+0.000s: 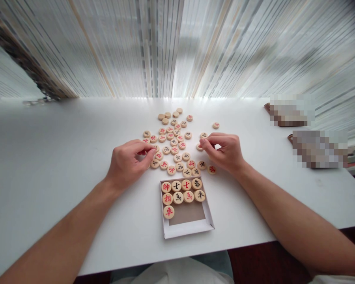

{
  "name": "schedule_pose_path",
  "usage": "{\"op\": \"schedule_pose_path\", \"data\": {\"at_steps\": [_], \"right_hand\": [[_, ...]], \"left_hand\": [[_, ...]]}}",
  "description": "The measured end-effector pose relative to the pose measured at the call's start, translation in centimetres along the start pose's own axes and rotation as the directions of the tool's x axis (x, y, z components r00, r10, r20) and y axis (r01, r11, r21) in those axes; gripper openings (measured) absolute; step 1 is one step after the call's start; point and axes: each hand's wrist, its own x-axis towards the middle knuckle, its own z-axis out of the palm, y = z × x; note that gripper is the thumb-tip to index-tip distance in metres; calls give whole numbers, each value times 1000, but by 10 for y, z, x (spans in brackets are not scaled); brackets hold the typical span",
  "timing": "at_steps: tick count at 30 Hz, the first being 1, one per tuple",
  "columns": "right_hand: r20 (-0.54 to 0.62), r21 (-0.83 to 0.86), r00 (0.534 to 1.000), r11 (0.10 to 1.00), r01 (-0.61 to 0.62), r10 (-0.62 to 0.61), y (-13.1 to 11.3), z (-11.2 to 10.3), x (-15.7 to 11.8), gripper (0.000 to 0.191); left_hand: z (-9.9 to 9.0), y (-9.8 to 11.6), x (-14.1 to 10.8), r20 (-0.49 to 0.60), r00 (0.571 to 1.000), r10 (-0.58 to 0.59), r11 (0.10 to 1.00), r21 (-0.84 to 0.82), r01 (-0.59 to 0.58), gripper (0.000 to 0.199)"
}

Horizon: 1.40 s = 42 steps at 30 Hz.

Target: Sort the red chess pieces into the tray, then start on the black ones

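Nine pieces (176, 185) boxed, many loose; left hand (130, 161) and right hand (225, 152) half-curled, pinching something, I can't tell.

At lower centre, the 9 xiangqi pieces (188, 196) look like smooth, pale wood; their shallow box (187, 228) resembles white card. Across the top, the striped curtain (165, 47) is thin cloth.

Single head-worn view, from above near table edge (177, 262), facing forward and down over white tabletop (62, 157).
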Motion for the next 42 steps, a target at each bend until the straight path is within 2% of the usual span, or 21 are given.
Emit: {"op": "schedule_pose_path", "data": {"at_steps": [15,42], "right_hand": [[8,-17,999,999,-36,37,-5,0,-2,49],[42,-2,999,999,35,-35,-13,-3,-2,40]], "left_hand": [[2,2,-2,36,998,-51,999,0,51,19],[5,2,-4,47,999,-27,999,-27,29,17]]}}
